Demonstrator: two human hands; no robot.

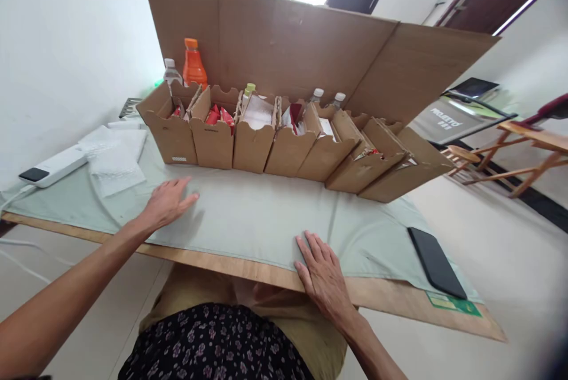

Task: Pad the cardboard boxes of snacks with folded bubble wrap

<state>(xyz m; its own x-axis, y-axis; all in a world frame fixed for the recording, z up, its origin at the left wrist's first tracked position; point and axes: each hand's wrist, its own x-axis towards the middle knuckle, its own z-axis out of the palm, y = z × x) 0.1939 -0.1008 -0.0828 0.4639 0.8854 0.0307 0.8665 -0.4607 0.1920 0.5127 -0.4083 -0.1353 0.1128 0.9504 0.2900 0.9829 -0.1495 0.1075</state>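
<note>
My left hand (170,202) is held over the left part of the cloth-covered table (257,214), fingers stretched toward the boxes and holding nothing. Flat on the cloth near the front edge rests my right hand (323,270), its fingers extended. Beyond both hands, several open cardboard boxes (214,146) stand in a row. Red packets (219,116) show in one box on the left, and a white wrapped item (258,112) sticks up from the box beside it. Most of the boxes' contents are hidden by their walls.
A tall cardboard panel (302,42) stands behind the boxes, with an orange bottle (193,65) before it. Bubble wrap (113,161) and a white device (55,166) with a cable lie at left. A black phone (436,261) lies near the right edge. Wooden stools (459,156) stand beyond.
</note>
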